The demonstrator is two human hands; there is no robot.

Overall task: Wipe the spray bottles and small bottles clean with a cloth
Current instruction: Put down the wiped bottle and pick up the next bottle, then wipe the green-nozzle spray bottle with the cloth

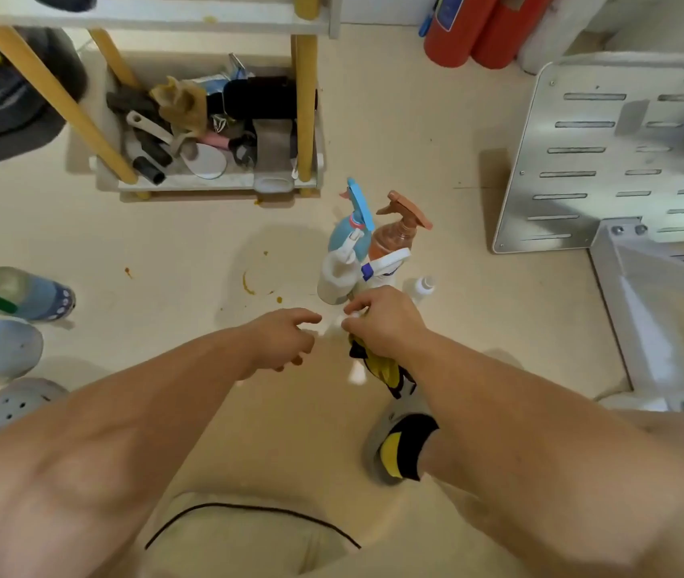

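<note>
Right hand is clenched around a yellow-and-black cloth, the fabric hanging down below the fist, and its fingertips pinch something small and white, too blurred to name. Left hand sits just beside it, fingers curled loosely, grasping nothing. Right past the knuckles, a cluster of spray bottles stands upright on the floor: a white spray bottle nearest, a second white one with a blue-collared trigger touching it, then a blue spray bottle and a brown spray bottle behind. A small clear bottle stands just to the right of the group. Farther back, a low rack holds clutter; orange stains mark the floor left of the bottles.
</note>
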